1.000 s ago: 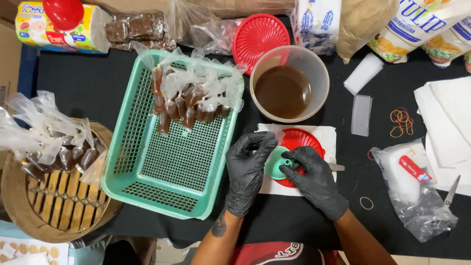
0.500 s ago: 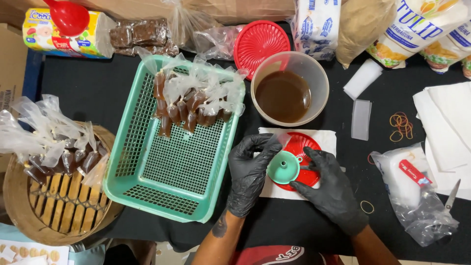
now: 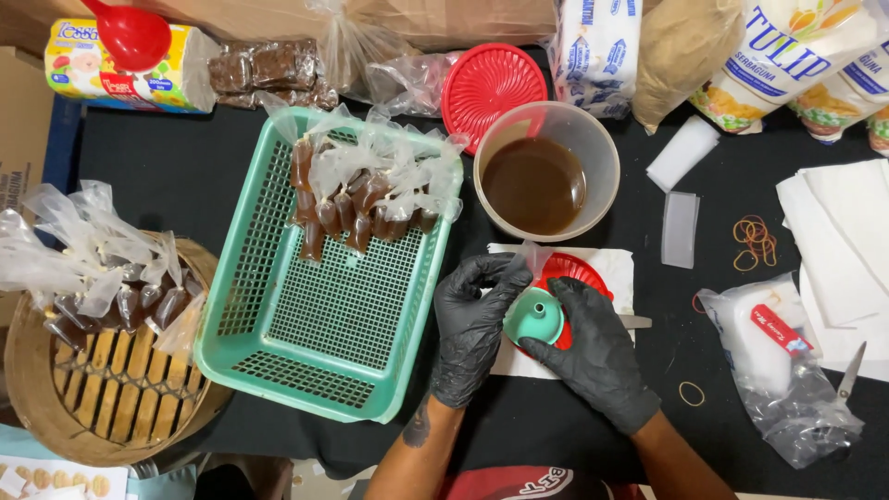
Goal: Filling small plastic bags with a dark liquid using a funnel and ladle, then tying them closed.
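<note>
Both hands wear black gloves. My right hand [image 3: 597, 347] grips a small teal funnel [image 3: 535, 316] over a red lid [image 3: 576, 273] that lies on white paper. Against the funnel's left side, my left hand [image 3: 472, 319] pinches a small clear plastic bag [image 3: 534, 256] that sticks up above it. Just beyond stands a clear tub of brown liquid [image 3: 539, 183]. To the left is a teal mesh basket [image 3: 324, 319] with several filled, tied bags of brown liquid [image 3: 361, 190] at its far end.
A round bamboo steamer [image 3: 102, 389] at the left holds more filled bags. Another red lid [image 3: 488, 88] and food packages lie at the back. Rubber bands [image 3: 755, 241], white paper sheets [image 3: 838, 236], a plastic bag and scissors [image 3: 847, 375] are at the right.
The funnel has tipped from facing up to lying on its side in my right hand. My left hand has closed in on it, and the clear bag now shows above.
</note>
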